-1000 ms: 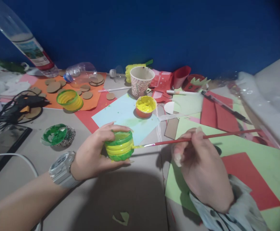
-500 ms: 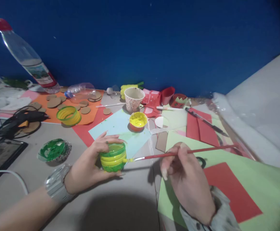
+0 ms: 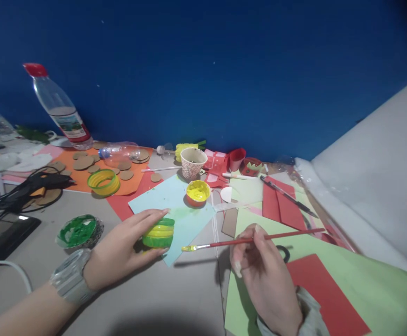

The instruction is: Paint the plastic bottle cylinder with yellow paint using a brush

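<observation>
My left hand [image 3: 122, 245] is wrapped round a small ridged ring [image 3: 158, 233] striped with green and yellow paint, low over the table. Its rear side is hidden by my fingers. Between the thumb and fingers of my right hand [image 3: 264, 270] lies a thin red paintbrush [image 3: 224, 243], nearly level, its bristles yellow with paint. The brush tip is a short way right of the ring, apart from it. Beyond them a small red cup of yellow paint [image 3: 198, 192] stands on light blue paper [image 3: 185, 217]. A dish of green paint [image 3: 79, 231] is left of my left hand.
A second yellow-green ring [image 3: 103, 183] and cardboard discs [image 3: 84, 163] lie on orange paper. Behind stand a paper cup [image 3: 192, 163] and a red-capped bottle [image 3: 66, 116]. Cables [image 3: 17, 196] and a dark tablet-like device [image 3: 3, 240] are at left; green paper [image 3: 346, 247] covers the right.
The brush tip has come off the ring and sits apart from it. My left hand has tilted the ring, so its open top no longer shows. The camera view has shifted slightly.
</observation>
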The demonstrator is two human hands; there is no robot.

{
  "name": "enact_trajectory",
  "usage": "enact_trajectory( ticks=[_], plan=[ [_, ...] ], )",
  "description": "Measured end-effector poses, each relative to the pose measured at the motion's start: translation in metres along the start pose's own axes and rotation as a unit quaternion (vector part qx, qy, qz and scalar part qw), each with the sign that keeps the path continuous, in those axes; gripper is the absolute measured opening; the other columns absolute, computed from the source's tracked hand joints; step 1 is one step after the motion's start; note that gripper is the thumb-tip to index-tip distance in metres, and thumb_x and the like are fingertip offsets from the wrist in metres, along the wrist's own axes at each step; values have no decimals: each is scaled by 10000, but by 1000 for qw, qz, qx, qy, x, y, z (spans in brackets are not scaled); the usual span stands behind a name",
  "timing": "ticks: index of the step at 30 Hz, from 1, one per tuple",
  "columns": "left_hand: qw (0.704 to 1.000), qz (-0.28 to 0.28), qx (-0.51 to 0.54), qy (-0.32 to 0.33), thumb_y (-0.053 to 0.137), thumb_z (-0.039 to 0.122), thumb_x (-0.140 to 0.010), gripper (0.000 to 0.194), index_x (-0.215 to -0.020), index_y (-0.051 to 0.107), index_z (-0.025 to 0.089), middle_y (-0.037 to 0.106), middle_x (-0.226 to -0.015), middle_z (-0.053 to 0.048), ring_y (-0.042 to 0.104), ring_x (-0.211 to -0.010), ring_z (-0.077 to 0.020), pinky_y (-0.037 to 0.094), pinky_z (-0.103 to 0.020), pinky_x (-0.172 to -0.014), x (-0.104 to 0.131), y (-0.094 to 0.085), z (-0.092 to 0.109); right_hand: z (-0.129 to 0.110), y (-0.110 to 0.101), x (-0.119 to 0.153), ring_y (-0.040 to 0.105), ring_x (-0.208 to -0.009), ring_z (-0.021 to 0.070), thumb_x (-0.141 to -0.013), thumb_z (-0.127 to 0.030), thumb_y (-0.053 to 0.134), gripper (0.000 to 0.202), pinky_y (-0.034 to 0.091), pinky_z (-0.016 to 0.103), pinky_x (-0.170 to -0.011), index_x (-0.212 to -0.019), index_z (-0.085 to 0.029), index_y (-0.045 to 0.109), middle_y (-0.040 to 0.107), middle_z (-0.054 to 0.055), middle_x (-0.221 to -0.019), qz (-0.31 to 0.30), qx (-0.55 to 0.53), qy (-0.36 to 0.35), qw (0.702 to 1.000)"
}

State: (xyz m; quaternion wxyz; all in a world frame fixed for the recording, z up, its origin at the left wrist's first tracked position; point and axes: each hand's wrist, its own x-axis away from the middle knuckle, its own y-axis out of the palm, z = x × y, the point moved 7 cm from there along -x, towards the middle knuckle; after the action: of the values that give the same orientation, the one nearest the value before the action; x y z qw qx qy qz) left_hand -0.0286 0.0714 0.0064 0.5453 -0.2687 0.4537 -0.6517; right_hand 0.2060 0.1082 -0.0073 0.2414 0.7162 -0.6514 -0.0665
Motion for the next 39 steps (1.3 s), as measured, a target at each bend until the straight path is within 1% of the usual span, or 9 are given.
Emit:
enact_trajectory(
  ticks=[5, 9, 12, 15, 18, 21, 27, 33, 39],
  plan=[
    [998, 13, -36, 46, 593, 403, -857, 493, -1292, 427, 242, 546, -1353, -79, 512, -1253, -257, 418, -394, -1063, 1, -9, 5, 1, 0, -1, 513, -448, 101, -907, -409, 512, 273, 407, 179, -454, -729, -209, 566, 592, -17, -493, -4, 8, 3, 1000],
    [997, 3, -61, 45, 581, 392, -846, 541, -1323, 392, 222, 596, -1291, -92, 584, -1167, -257, 477, -374, -990, 1, -11, 6, 2, 3, 0, 507, -449, 97, -917, -419, 497, 286, 405, 185, -466, -741, -204, 565, 599, -17, -501, -14, 11, 6, 1000],
    [997, -14, -56, 45, 581, 380, -837, 565, -1335, 362, 228, 586, -1304, -89, 594, -1153, -251, 499, -354, -952, 1, -7, 8, 3, 8, 2, 526, -469, 101, -930, -429, 474, 302, 424, 194, -486, -742, -209, 558, 615, -15, -518, -38, 23, 6, 999],
    [998, -16, -41, 42, 621, 471, -813, 600, -1306, 374, 236, 570, -1329, -93, 575, -1181, -271, 494, -379, -963, 1, -3, 8, 5, 14, 6, 565, -502, 103, -945, -427, 451, 298, 457, 199, -523, -764, -216, 558, 650, -14, -563, -75, 31, 1, 997],
    [999, -16, -29, 30, 610, 516, -826, 564, -1275, 402, 245, 583, -1317, -88, 580, -1177, -270, 498, -383, -956, 1, 1, 7, 10, 21, 10, 623, -559, 103, -946, -418, 462, 274, 494, 200, -573, -797, -215, 572, 699, 0, -638, -114, 30, -1, 993],
    [999, -16, -17, 26, 612, 509, -830, 542, -1267, 421, 252, 596, -1299, -77, 580, -1174, -267, 494, -389, -961, 0, 2, 6, 18, 25, 11, 661, -602, 118, -943, -423, 466, 264, 524, 217, -597, -825, -215, 576, 726, 17, -701, -130, 31, 6, 991],
    [1000, -13, 16, 9, 655, 479, -807, 529, -1241, 458, 252, 618, -1256, -67, 611, -1122, -245, 509, -355, -927, 0, 1, 4, 24, 20, 10, 679, -640, 129, -953, -376, 462, 234, 544, 229, -624, -842, -212, 587, 734, 21, -739, -121, 47, 10, 991],
    [999, 20, 45, 12, 691, 444, -780, 497, -1202, 516, 249, 655, -1194, -57, 643, -1061, -238, 525, -333, -897, 2, -2, 8, 20, 20, 11, 677, -614, 137, -926, -367, 514, 208, 548, 240, -611, -812, -211, 591, 730, 17, -709, -115, 33, 11, 993],
    [998, 31, 47, 11, 716, 464, -753, 520, -1195, 542, 250, 668, -1195, -64, 656, -1054, -246, 533, -338, -895, 1, -3, 8, 16, 14, 7, 667, -609, 141, -915, -366, 532, 219, 546, 251, -620, -788, -199, 596, 720, 25, -695, -72, 79, -1, 994]
  ],
)
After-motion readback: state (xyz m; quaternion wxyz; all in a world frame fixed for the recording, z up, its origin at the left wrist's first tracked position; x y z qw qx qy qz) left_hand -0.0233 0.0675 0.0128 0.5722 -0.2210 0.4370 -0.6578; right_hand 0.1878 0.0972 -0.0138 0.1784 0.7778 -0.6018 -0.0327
